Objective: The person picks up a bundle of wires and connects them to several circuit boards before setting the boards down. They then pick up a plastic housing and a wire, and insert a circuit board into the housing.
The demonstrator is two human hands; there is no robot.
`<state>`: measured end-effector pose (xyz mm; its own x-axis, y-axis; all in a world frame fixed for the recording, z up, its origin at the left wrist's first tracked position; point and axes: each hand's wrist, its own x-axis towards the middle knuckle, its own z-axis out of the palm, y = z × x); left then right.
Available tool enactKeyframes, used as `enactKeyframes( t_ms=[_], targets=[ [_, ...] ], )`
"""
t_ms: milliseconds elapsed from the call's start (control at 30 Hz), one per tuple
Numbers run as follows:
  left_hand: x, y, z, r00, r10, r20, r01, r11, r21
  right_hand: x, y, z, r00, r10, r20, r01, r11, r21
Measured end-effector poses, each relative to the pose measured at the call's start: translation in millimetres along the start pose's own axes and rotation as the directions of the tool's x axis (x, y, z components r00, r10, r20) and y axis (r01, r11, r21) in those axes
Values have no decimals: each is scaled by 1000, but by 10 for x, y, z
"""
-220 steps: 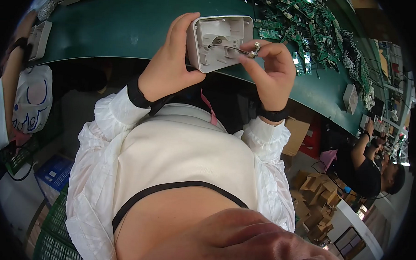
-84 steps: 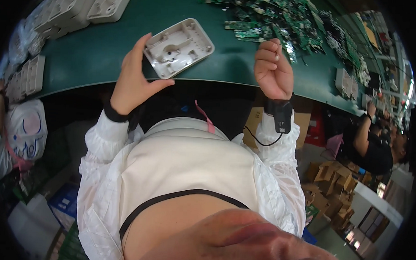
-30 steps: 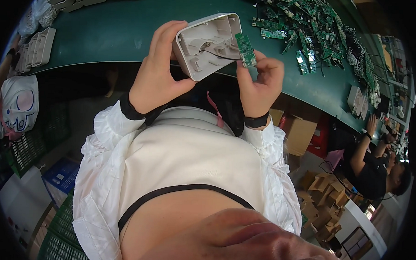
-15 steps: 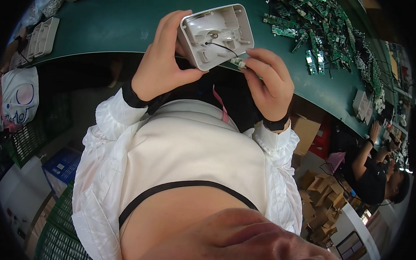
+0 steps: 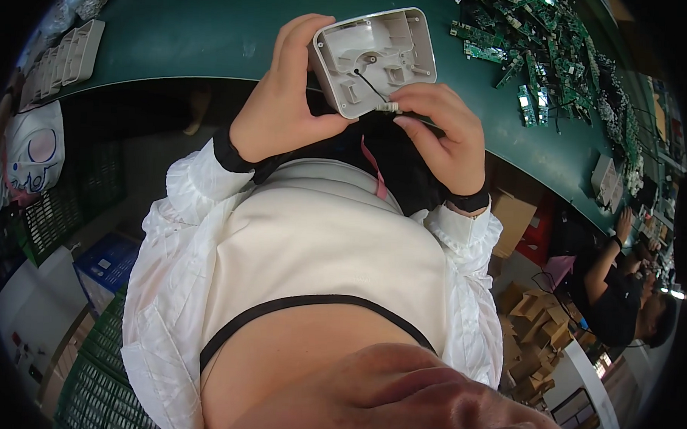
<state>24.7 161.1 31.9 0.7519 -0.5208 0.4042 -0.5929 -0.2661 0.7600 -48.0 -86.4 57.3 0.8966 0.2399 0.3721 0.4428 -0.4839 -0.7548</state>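
Observation:
My left hand grips a white plastic housing by its left side, with the open, hollow face turned up. Ribs, screw posts and a rounded hump show inside it. A black cable comes out of a hole in the housing floor and runs to a small circuit board with pale connectors. My right hand pinches that board between thumb and fingers at the housing's lower right edge. The fingers partly hide the board.
A heap of green circuit boards covers the right of the green table. White housings stand at the left, another at the right. A co-worker sits far right. Cardboard boxes lie below.
Both hands and the housing have shifted slightly right in the picture. My right hand has brought the board closer to the housing's lower edge, with its fingers now over the rim.

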Motion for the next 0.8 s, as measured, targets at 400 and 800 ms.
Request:
enactKeyframes(
  t_ms=[400,800],
  targets=[
    [5,-49,-2,1000,14,12,-14,1000,-19,8,10,12,992,-104,78,111,989,-101],
    [-63,-64,51,1000,-20,5,21,987,-157,-2,-15,-13,975,-177,132,201,960,-193]
  ],
)
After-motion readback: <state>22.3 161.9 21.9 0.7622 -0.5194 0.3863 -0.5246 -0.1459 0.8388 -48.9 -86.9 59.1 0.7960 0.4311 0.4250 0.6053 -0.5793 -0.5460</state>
